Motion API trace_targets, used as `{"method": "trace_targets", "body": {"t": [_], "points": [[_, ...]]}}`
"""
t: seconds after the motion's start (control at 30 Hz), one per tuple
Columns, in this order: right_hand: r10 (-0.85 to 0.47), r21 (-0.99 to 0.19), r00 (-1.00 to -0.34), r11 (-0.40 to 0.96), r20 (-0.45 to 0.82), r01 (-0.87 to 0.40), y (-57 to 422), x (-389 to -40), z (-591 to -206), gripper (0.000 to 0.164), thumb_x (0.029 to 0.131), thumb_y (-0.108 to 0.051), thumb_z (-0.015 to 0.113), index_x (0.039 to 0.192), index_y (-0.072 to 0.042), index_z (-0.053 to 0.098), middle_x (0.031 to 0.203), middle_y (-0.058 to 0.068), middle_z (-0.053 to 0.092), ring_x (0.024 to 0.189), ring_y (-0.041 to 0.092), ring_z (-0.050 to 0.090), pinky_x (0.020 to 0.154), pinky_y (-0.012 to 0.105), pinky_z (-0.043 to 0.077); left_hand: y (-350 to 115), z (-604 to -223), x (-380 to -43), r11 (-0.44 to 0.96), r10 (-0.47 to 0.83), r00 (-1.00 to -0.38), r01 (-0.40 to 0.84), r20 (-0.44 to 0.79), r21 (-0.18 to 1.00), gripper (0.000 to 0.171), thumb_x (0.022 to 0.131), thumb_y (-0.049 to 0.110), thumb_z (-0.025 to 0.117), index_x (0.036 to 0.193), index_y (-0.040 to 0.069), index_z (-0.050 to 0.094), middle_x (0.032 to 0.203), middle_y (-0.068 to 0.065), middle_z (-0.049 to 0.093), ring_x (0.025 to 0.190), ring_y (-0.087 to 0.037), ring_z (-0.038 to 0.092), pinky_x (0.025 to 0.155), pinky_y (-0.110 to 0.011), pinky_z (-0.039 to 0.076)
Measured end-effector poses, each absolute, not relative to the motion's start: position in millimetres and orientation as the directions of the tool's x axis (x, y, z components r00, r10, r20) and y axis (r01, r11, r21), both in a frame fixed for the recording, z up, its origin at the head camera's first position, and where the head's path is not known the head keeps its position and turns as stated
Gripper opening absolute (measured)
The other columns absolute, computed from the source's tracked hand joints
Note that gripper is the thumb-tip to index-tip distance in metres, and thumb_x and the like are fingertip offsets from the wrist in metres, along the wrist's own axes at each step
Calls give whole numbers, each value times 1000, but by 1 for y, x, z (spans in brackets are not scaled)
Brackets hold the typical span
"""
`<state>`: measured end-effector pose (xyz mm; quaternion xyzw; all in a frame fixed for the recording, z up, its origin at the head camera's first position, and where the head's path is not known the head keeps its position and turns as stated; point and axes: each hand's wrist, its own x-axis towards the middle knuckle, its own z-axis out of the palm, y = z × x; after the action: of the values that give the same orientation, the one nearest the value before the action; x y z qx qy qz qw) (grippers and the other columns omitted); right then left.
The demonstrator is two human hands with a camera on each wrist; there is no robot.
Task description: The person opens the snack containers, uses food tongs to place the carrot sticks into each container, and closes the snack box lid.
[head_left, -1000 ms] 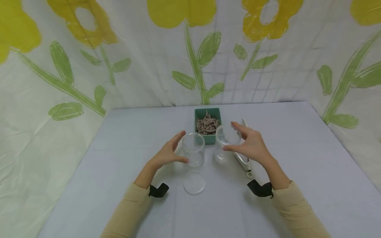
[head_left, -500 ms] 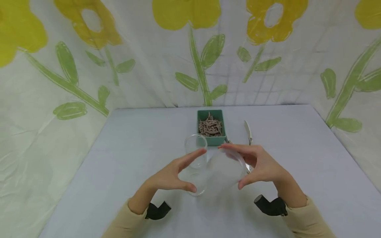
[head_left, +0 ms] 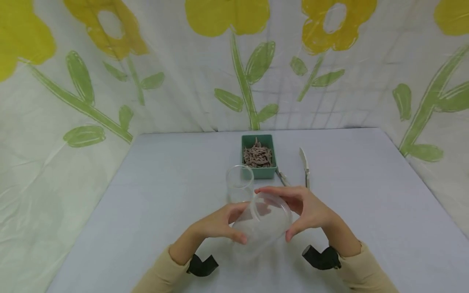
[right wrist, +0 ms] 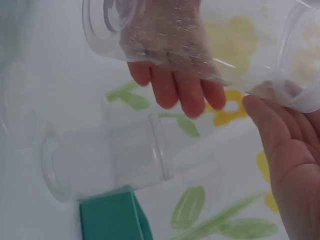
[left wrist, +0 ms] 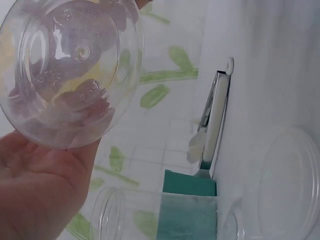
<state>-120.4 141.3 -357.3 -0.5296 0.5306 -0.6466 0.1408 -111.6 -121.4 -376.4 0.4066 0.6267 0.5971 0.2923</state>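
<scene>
Both hands hold a clear plastic jar (head_left: 267, 224) up over the table, tilted with its base toward the lower left. My left hand (head_left: 221, 224) grips its body near the base; in the right wrist view those fingers (right wrist: 190, 95) curl behind the clear wall. Around the rim end lies my right hand (head_left: 309, 209), fingers on the far side and thumb on the near side. The left wrist view looks onto the jar's round base (left wrist: 75, 75). Just behind stands a second clear jar (head_left: 239, 181), upright and open.
A green tray (head_left: 259, 173) of brownish strips stands at the back. Beside it lie tongs (head_left: 306, 167) with pale handles, partly hidden by the right hand. A clear round lid (left wrist: 290, 185) lies flat on the table. A flower-printed curtain (head_left: 172, 97) hangs behind.
The right hand has brought the jar nearer and tipped it, base to the lower left. The left hand has left the standing jar's side and now grips the tilted jar.
</scene>
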Motion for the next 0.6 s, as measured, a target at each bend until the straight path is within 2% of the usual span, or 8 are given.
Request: {"method": "trace_targets", "body": {"t": [0.1, 0.2, 0.27, 0.33, 0.4, 0.47, 0.6], "points": [[-781, -895, -445, -333, 438, -297, 148, -122, -360, 82, 84, -9, 76, 148, 11, 27, 155, 11, 33, 140, 18, 34, 107, 32, 38, -124, -377, -109, 16, 794, -601, 175, 94, 984, 82, 82, 34, 79, 140, -10, 43, 139, -22, 50, 127, -22, 50, 107, -32, 38], [-777, -958, -562, -197, 283, -210, 153, -119, -360, 78, 87, -5, 72, 145, 16, 23, 154, 23, 27, 140, 14, 32, 106, 27, 37, -125, -376, -102, 176, 665, -745, 234, 60, 956, 76, 75, 24, 85, 137, -5, 51, 135, -17, 56, 125, -27, 52, 105, -36, 41], [-735, -985, -658, -84, 162, -149, 153, -115, -360, 76, 89, -9, 70, 144, 18, 25, 151, 31, 26, 140, 21, 33, 104, 25, 38, -122, -376, -95, 320, 563, -825, 272, 48, 908, 79, 70, 24, 89, 136, -1, 54, 134, -14, 57, 124, -27, 54, 102, -40, 44], [-670, -996, -741, 29, 45, -87, 150, -111, -358, 75, 90, -16, 70, 143, 17, 29, 148, 34, 28, 138, 31, 34, 101, 26, 41, -116, -376, -87, 465, 474, -879, 306, 58, 831, 82, 66, 30, 90, 135, 2, 56, 132, -13, 59, 119, -27, 57, 97, -45, 47], [-605, -990, -795, 133, -39, -53, 145, -108, -358, 76, 89, -22, 72, 142, 16, 33, 147, 32, 33, 135, 40, 36, 100, 31, 44, -110, -377, -80, 592, 416, -903, 361, 110, 721, 85, 65, 38, 90, 134, 3, 57, 130, -13, 61, 113, -28, 61, 89, -46, 51], [-560, -978, -824, 206, -92, -30, 140, -107, -358, 78, 87, -24, 75, 142, 14, 36, 146, 31, 37, 132, 43, 39, 98, 36, 46, -105, -378, -75, 680, 397, -898, 426, 188, 597, 85, 64, 42, 89, 132, 1, 58, 127, -14, 63, 107, -28, 64, 83, -44, 54], [-536, -976, -837, 217, -112, -8, 135, -109, -364, 82, 81, -22, 81, 141, 14, 38, 144, 30, 39, 130, 43, 43, 98, 44, 45, -100, -381, -70, 749, 385, -862, 500, 329, 434, 83, 61, 42, 89, 127, 1, 61, 120, -11, 67, 97, -24, 68, 75, -38, 56]]}}
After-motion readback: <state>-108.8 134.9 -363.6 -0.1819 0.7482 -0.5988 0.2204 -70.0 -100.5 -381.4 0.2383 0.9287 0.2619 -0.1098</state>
